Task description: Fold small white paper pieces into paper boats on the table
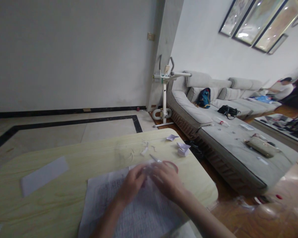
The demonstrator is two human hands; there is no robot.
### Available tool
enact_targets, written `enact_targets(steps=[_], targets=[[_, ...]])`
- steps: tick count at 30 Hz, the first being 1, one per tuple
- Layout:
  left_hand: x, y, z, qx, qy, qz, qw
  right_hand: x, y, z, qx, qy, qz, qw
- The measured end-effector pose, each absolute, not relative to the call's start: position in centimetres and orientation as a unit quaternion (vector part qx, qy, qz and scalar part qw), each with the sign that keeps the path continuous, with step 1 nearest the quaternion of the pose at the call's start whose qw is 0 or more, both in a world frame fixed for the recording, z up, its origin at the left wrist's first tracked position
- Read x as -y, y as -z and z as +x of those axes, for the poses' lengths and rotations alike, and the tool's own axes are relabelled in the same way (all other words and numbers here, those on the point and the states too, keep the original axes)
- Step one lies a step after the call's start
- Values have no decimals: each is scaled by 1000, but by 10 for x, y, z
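Two bare hands, left hand point(132, 177) and right hand point(167, 178), bending inward over a large white paper sheet with rows of blurred dark writing point(105, 193)

From where I'm standing, both hands are curving toward each other above the sheet's upper part, with a small pale thing point(149, 170) lying between their fingertips. Blur is hiding that thing's shape, and I cannot tell whether either hand is actually gripping it.

A pair of scissors with silver blades and reddish loops point(156, 158) is lying just beyond the right hand, which is partly covering it. Thin white paper scraps point(145, 149) are lying near the blade tips. Pale folded paper shapes point(183, 150) are sitting toward the far right corner of the pale yellow, wood-grained worktop point(86, 158), while a long white rectangular paper piece point(45, 175) is resting well apart on the left. Past the right edge, a long grey cushioned sofa point(228, 148) is standing, and a person in a white top point(284, 90) is sitting near its far end.
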State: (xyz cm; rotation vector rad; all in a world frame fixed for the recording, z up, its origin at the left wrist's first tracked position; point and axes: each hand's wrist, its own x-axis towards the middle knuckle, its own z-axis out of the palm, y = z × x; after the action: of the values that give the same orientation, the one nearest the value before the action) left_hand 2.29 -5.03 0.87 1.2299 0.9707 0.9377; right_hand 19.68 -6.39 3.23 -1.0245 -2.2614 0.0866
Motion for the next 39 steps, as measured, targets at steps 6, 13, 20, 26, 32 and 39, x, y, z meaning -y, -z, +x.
enact_targets(steps=[6, 13, 20, 26, 32, 39], targets=[[49, -10, 22, -417, -421, 527, 609, 63, -33, 197, 865, 11, -400, 303], [50, -16, 24, -431, -424, 514, 608, 61, -25, 201, 855, -9, -406, 323], [51, -13, 26, -460, -436, 506, 586, 59, -15, 195, 829, -62, -408, 377], [50, -12, 25, -453, -428, 520, 584, 57, -17, 191, 828, -74, -409, 376], [47, -9, 25, -472, -442, 522, 556, 61, -18, 185, 806, -80, -449, 378], [46, -3, 23, -495, -461, 510, 531, 59, -17, 164, 724, -132, -553, 391]])
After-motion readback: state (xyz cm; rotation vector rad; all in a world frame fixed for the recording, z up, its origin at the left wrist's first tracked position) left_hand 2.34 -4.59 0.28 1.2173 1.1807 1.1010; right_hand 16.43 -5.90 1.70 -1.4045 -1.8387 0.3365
